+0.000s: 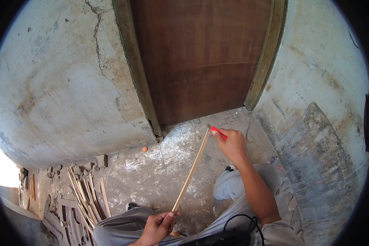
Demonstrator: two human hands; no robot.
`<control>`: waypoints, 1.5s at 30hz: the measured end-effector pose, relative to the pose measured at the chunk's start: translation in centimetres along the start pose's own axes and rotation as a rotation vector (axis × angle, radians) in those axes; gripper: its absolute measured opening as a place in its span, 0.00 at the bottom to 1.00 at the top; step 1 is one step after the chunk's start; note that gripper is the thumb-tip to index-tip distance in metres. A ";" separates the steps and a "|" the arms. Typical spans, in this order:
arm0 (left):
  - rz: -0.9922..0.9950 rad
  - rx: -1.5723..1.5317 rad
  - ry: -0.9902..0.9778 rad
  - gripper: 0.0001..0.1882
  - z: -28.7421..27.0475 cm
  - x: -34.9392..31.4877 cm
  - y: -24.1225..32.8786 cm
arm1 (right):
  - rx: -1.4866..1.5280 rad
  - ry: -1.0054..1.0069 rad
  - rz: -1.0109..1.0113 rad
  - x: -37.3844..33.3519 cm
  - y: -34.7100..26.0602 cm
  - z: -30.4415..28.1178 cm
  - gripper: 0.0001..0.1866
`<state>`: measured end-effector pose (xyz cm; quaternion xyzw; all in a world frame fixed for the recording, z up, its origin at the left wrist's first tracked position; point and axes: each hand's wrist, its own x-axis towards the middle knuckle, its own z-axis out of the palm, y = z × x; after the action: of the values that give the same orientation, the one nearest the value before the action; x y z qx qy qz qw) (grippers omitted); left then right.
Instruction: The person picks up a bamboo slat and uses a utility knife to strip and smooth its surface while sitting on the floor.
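Head view: wooden strip [191, 171] over dusty tiles [145, 180]; door [201, 61], cracked wall [65, 86].

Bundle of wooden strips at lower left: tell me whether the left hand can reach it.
Probably not freely: the left hand grips a long strip, and the bent left leg lies between it and the bundle.

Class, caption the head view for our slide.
Left hand grips a wooden strip; right hand holds a small red tool at the strip's far end, before a brown door.
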<state>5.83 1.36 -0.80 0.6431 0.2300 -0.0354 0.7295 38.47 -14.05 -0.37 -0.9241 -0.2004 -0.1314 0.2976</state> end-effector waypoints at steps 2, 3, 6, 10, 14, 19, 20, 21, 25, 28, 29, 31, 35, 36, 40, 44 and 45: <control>0.021 -0.013 -0.006 0.18 0.2 -0.1 0.5 | -0.033 0.029 0.038 0.4 0.5 -0.2 0.20; 0.043 -0.028 -0.011 0.18 0.2 0.0 0.7 | -0.024 0.034 0.085 0.6 0.6 -0.4 0.20; 0.051 -0.044 0.024 0.17 0.0 0.2 1.1 | 0.061 0.042 0.147 0.3 -0.1 -1.3 0.20; -0.149 -0.173 -0.075 0.18 -1.4 1.0 0.0 | 0.315 0.126 0.096 -0.6 0.6 -0.7 0.23; -0.149 -0.227 -0.080 0.18 -1.6 1.8 0.4 | 0.712 -0.095 0.108 -3.1 0.0 1.3 0.23; -0.180 -0.300 -0.099 0.18 -1.6 3.0 1.8 | 1.132 -0.519 0.263 -6.9 -5.1 0.2 0.22; -0.186 -0.293 -0.100 0.19 -1.6 3.3 2.0 | 1.134 -0.520 0.264 -7.3 -5.5 0.6 0.22; -0.193 -0.286 -0.102 0.19 -1.5 3.5 2.0 | 1.088 -0.518 0.246 -7.8 -5.9 1.0 0.21; -0.188 -0.257 -0.139 0.19 -1.7 4.1 1.8 | 1.098 -0.606 0.297 -8.5 -6.1 2.0 0.18; -0.171 -0.230 -0.203 0.19 -1.7 4.4 1.2 | 1.066 -0.634 0.367 -8.5 -5.8 2.4 0.17; -0.173 -0.233 -0.209 0.20 -1.7 4.5 1.0 | 1.065 -0.636 0.369 -8.4 -5.7 2.2 0.17; -0.178 -0.238 -0.216 0.21 -1.4 4.4 0.8 | 1.122 -0.620 0.391 -8.2 -5.8 1.9 0.14; -0.169 -0.163 -0.198 0.21 -1.2 4.1 1.2 | 1.175 -0.522 0.432 -7.7 -5.3 2.3 0.12; -0.176 -0.108 -0.247 0.22 -1.5 4.0 1.2 | 1.177 -0.499 0.435 -7.4 -5.1 2.4 0.10; -0.258 -0.020 -0.332 0.21 -2.3 3.5 1.1 | 1.203 -0.424 0.511 -6.3 -4.4 2.2 0.10; -0.330 0.029 -0.341 0.19 -2.2 3.1 1.4 | 1.147 -0.366 0.509 -5.0 -3.7 1.4 0.10; -0.336 0.031 -0.337 0.18 -2.1 3.0 1.3 | 1.143 -0.338 0.517 -4.7 -3.4 1.3 0.10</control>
<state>8.38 4.37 -0.86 0.5918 0.2085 -0.2666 0.7316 32.90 -12.11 -1.42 -0.6463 -0.0541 0.2191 0.7289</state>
